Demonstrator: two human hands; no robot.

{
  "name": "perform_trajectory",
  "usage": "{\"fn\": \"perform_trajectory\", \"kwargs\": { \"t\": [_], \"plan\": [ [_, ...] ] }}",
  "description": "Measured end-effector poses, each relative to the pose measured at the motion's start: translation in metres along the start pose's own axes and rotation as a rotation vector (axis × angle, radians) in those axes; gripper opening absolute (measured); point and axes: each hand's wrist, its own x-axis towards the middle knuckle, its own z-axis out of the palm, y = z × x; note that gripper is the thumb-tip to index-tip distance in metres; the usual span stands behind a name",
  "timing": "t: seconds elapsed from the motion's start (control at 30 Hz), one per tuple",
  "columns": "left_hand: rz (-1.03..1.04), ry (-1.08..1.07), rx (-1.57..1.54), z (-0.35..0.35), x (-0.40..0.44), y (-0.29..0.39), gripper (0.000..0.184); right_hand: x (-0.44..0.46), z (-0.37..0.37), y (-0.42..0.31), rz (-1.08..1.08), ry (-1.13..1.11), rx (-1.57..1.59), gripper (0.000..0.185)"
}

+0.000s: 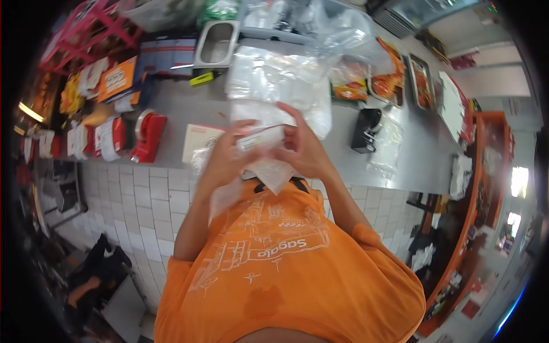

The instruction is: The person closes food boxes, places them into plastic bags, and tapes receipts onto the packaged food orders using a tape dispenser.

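Note:
In the head view, my left hand (226, 157) and my right hand (302, 150) meet in front of my chest, just above the counter's near edge. Between them is a small whitish packet (260, 139) with a dark upper edge; what is in it I cannot make out. Its fold of thin clear plastic (271, 173) hangs below my fingers against the orange shirt. My right thumb and fingers pinch the packet's right end, while my left fingers curl round its left side. Just beyond my fingertips lies a stack of clear plastic bags (269, 74).
On the metal counter (177, 108) to the left are a red tape dispenser (150, 136) and a cream card (200, 140). A black tape dispenser (366, 130) sits right. Behind stand a steel tray (217, 44) and a blue-grey bin (274, 34) of plastic bags.

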Motion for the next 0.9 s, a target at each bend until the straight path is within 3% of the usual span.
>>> {"fn": "perform_trajectory", "kwargs": {
  "t": [0.07, 0.2, 0.27, 0.3, 0.37, 0.4, 0.5, 0.53, 0.57, 0.63, 0.67, 0.73, 0.83, 0.9],
  "plan": [
    [-0.109, -0.214, -0.064, 0.063, 0.040, -0.004, 0.050, -0.042, -0.028, 0.014, -0.006, 0.483, 0.068, 0.089],
    [-0.088, -0.206, -0.257, 0.165, 0.100, -0.027, 0.051, -0.114, -0.078, 0.065, 0.144, 0.866, 0.085, 0.078],
    [0.308, 0.281, 0.342, 0.199, 0.118, -0.040, 0.056, -0.128, -0.106, 0.132, 0.242, 1.122, -0.264, 0.070],
    [0.311, 0.251, 0.345, 0.208, 0.111, -0.035, 0.056, -0.132, -0.115, 0.150, 0.254, 1.146, -0.249, 0.070],
    [0.579, -0.210, 0.830, 0.215, 0.092, -0.019, 0.066, -0.125, -0.130, 0.177, 0.452, 1.217, -0.400, 0.064],
    [0.557, -0.359, 0.826, 0.228, 0.082, -0.037, 0.070, -0.125, -0.134, 0.187, 0.346, 1.220, -0.475, 0.074],
    [0.395, -0.297, 0.829, 0.243, 0.082, -0.071, 0.074, -0.140, -0.135, 0.162, 0.411, 1.244, -0.442, 0.080],
    [0.352, -0.291, 0.830, 0.245, 0.083, -0.072, 0.079, -0.141, -0.140, 0.165, 0.253, 1.342, -0.894, 0.087],
    [0.332, -0.305, 0.828, 0.250, 0.080, -0.075, 0.079, -0.137, -0.147, 0.167, 0.277, 1.330, -0.891, 0.087],
    [0.282, -0.194, 0.797, 0.254, 0.079, -0.064, 0.086, -0.110, -0.165, 0.140, -0.077, 1.440, -1.076, 0.093],
    [0.318, -0.258, 0.851, 0.257, 0.079, -0.060, 0.090, -0.102, -0.171, 0.128, -0.070, 1.433, -1.069, 0.093],
    [0.254, -0.293, 0.864, 0.258, 0.082, -0.063, 0.089, -0.093, -0.175, 0.108, 0.170, 1.416, -0.358, 0.097],
    [0.177, -0.302, 0.861, 0.260, 0.086, -0.060, 0.088, -0.113, -0.164, 0.090, 0.235, 1.411, -0.464, 0.096],
    [0.164, -0.302, 0.856, 0.260, 0.086, -0.058, 0.088, -0.118, -0.147, 0.087, 0.309, 1.390, -0.312, 0.097]
  ]
}}
